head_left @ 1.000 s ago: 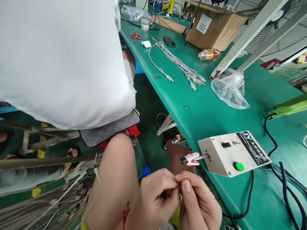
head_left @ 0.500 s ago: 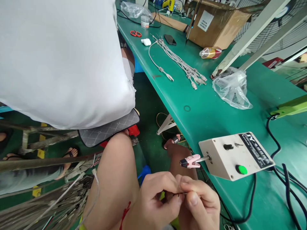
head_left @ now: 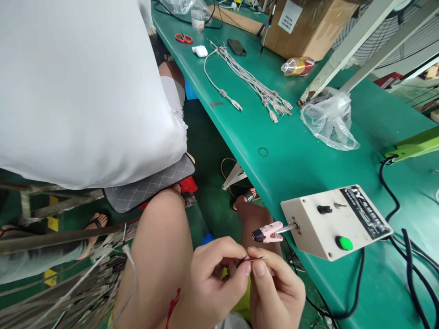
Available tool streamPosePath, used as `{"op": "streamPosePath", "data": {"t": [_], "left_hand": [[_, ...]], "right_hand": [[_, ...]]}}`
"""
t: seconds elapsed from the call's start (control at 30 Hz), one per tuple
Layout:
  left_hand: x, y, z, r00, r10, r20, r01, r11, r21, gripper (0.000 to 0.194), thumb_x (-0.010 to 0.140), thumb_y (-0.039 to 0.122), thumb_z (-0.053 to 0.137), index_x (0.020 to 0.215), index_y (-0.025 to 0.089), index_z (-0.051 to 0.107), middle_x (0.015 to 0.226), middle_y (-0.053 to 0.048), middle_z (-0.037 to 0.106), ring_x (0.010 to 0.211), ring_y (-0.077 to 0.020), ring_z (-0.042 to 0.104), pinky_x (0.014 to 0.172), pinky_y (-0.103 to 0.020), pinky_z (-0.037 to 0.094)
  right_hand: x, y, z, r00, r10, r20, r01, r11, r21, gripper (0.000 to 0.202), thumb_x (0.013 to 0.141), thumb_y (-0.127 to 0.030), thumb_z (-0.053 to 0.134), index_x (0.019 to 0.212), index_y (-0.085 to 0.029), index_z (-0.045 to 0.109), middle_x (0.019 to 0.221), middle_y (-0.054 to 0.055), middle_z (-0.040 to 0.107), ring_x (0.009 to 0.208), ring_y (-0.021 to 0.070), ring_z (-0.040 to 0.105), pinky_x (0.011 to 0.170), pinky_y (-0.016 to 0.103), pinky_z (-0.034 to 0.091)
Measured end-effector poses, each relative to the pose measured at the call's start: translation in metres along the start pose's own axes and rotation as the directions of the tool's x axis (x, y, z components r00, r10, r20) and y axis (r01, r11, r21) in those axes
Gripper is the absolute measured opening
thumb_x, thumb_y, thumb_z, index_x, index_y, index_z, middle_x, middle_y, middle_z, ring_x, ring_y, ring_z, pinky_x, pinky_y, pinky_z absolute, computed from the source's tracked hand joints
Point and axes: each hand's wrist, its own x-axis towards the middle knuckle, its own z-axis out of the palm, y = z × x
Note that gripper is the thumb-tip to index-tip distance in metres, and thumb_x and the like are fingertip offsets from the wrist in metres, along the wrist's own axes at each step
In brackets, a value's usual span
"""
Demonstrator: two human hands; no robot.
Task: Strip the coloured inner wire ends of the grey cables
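Note:
My left hand and my right hand meet low in the view, over my lap. Together they pinch a thin dark wire end between thumbs and forefingers. Just above them a pink clip sticks out on a metal shaft from a beige control box with a green button, which stands at the edge of the green bench. A grey cable runs off to the left past my knee.
A person in a white shirt sits close on my left. On the bench lie a bundle of grey cables, a clear plastic bag, a bottle, a phone, red scissors and a cardboard box. Black cords trail at right.
My fingers have shifted from a tight pinch to holding the wire end out between both hands, slightly lower. The view has drifted a little to the right and down.

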Motion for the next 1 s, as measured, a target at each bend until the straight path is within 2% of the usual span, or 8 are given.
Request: {"op": "streamPosePath", "data": {"t": [0.07, 0.2, 0.3, 0.4, 0.57, 0.63, 0.83, 1.0], "left_hand": [[0.000, 0.000, -0.001, 1.000, 0.011, 0.012, -0.011, 1.000, 0.005, 0.014, 0.104, 0.011, 0.074, 0.097, 0.024, 0.072, 0.078, 0.001, 0.073, 0.060, -0.0120, 0.061, 0.056, -0.019, 0.046], [0.003, 0.001, -0.002, 0.999, 0.030, -0.018, -0.029, 0.999, 0.039, 0.016, 0.103, 0.010, 0.073, 0.101, 0.026, 0.071, 0.080, 0.002, 0.073, 0.063, -0.0119, 0.063, 0.057, -0.018, 0.049], [0.007, 0.003, -0.001, 0.997, 0.063, -0.052, -0.059, 0.995, 0.076, 0.020, 0.100, 0.006, 0.071, 0.100, 0.026, 0.069, 0.078, 0.004, 0.072, 0.059, -0.0106, 0.062, 0.054, -0.016, 0.047], [0.013, 0.006, 0.001, 0.992, 0.086, -0.089, -0.078, 0.992, 0.097, 0.023, 0.098, 0.004, 0.067, 0.099, 0.026, 0.067, 0.076, 0.005, 0.068, 0.056, -0.0090, 0.060, 0.051, -0.014, 0.045], [0.016, 0.005, -0.001, 0.993, 0.062, -0.099, -0.053, 0.994, 0.091, 0.021, 0.102, 0.005, 0.065, 0.100, 0.027, 0.064, 0.078, 0.004, 0.065, 0.060, -0.0102, 0.059, 0.055, -0.015, 0.046], [0.017, 0.003, -0.002, 0.994, 0.058, -0.090, -0.049, 0.994, 0.095, 0.021, 0.103, 0.006, 0.064, 0.101, 0.027, 0.063, 0.078, 0.004, 0.062, 0.061, -0.0110, 0.057, 0.055, -0.016, 0.045], [0.020, 0.001, -0.004, 0.995, 0.067, -0.079, -0.057, 0.990, 0.129, 0.022, 0.104, 0.006, 0.065, 0.104, 0.028, 0.062, 0.078, 0.004, 0.058, 0.061, -0.0116, 0.053, 0.054, -0.018, 0.041], [0.021, 0.002, -0.003, 0.996, 0.057, -0.062, -0.046, 0.987, 0.156, 0.022, 0.104, 0.006, 0.065, 0.104, 0.028, 0.061, 0.077, 0.005, 0.057, 0.058, -0.0106, 0.049, 0.051, -0.020, 0.037]], "right_hand": [[0.003, 0.002, 0.000, 0.999, 0.025, -0.030, -0.024, 0.999, 0.036, 0.013, 0.099, -0.038, 0.093, 0.102, -0.026, 0.096, 0.091, 0.010, 0.090, 0.069, 0.0252, 0.082, 0.062, 0.032, 0.069], [0.005, 0.004, 0.002, 0.992, 0.127, -0.004, -0.124, 0.980, 0.154, 0.012, 0.098, -0.037, 0.094, 0.102, -0.027, 0.097, 0.089, 0.010, 0.090, 0.067, 0.0248, 0.082, 0.061, 0.031, 0.068], [0.007, 0.002, 0.006, 0.982, 0.182, 0.057, -0.191, 0.949, 0.250, 0.015, 0.102, -0.038, 0.090, 0.097, -0.026, 0.096, 0.063, 0.004, 0.078, 0.047, 0.0144, 0.064, 0.047, 0.021, 0.051], [0.017, -0.002, 0.013, 0.977, 0.187, 0.102, -0.211, 0.914, 0.346, 0.039, 0.106, -0.052, 0.081, 0.084, -0.022, 0.094, 0.047, 0.000, 0.059, 0.039, 0.0095, 0.043, 0.041, 0.020, 0.035], [0.041, -0.005, 0.016, 0.908, 0.388, 0.160, -0.403, 0.697, 0.593, 0.057, 0.096, -0.069, 0.085, 0.132, -0.025, 0.090, 0.079, 0.002, 0.064, 0.065, 0.0163, 0.055, 0.061, 0.029, 0.056], [0.047, -0.005, 0.015, 0.898, 0.397, 0.188, -0.415, 0.627, 0.659, 0.053, 0.098, -0.066, 0.087, 0.132, -0.026, 0.089, 0.074, -0.003, 0.054, 0.060, 0.0131, 0.042, 0.059, 0.025, 0.052], [0.053, -0.014, 0.023, 0.891, 0.392, 0.228, -0.401, 0.446, 0.800, 0.043, 0.084, -0.051, 0.109, 0.102, -0.020, 0.085, 0.060, -0.020, 0.016, 0.045, 0.0013, -0.001, 0.041, 0.013, 0.020], [0.055, -0.023, 0.029, 0.875, 0.444, 0.194, -0.398, 0.430, 0.810, 0.035, 0.090, -0.044, 0.106, 0.093, -0.018, 0.083, 0.060, -0.020, 0.011, 0.048, 0.0030, -0.002, 0.047, 0.008, 0.041]]}}
